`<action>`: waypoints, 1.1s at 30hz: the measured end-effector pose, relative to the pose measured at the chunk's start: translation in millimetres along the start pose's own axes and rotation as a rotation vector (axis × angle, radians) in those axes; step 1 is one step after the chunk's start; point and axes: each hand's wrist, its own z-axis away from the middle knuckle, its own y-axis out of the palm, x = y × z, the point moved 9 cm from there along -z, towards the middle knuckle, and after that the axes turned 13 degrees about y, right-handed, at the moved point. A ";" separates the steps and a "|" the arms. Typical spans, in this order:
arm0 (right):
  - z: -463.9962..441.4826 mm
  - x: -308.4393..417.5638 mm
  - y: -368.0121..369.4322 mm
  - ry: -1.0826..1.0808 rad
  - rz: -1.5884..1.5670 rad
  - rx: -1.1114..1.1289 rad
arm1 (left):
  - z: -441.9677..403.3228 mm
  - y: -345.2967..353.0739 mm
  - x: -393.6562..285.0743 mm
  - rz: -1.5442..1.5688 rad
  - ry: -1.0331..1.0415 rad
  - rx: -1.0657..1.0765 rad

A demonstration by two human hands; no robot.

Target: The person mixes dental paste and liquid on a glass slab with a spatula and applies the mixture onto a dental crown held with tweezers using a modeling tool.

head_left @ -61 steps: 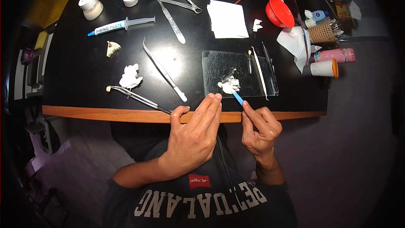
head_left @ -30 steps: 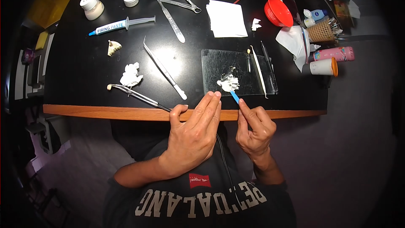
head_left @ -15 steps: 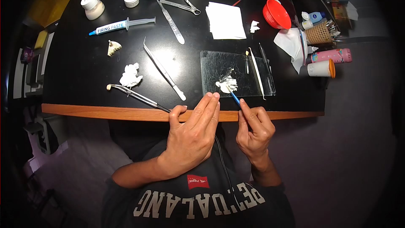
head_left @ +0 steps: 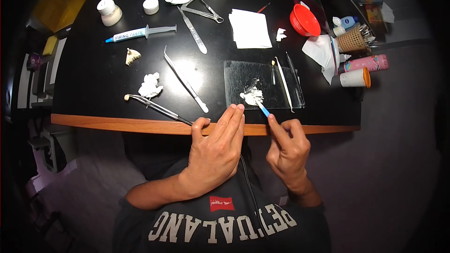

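Note:
My right hand pinches a slim blue-handled tool. Its pale tip meets the near side of a white paste smeared on a dark glass slab; I cannot tell whether it is a brush or a spatula. My left hand lies at the table edge, fingers straight and side by side, fingertips at the slab's front edge. Beside its bent thumb ends the dark handle of a pair of locking tweezers, which hold a small tooth-coloured crown in their tips; whether the thumb touches the handle is unclear.
Tweezers lie left of the slab, near crumpled white tissue. A firing paste syringe, a caliper and jars stand farther back. White paper, a red bowl and a woven brush holder are behind and right.
My right hand has shifted slightly right and back toward me, drawing the blue-handled tool's tip to the paste's near right side. My left hand keeps its place; the whole view has shifted slightly.

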 end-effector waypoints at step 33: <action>-110.9 -103.9 -2.4 0.417 -0.625 0.076 | -193.3 -14.2 169.0 0.219 0.097 0.176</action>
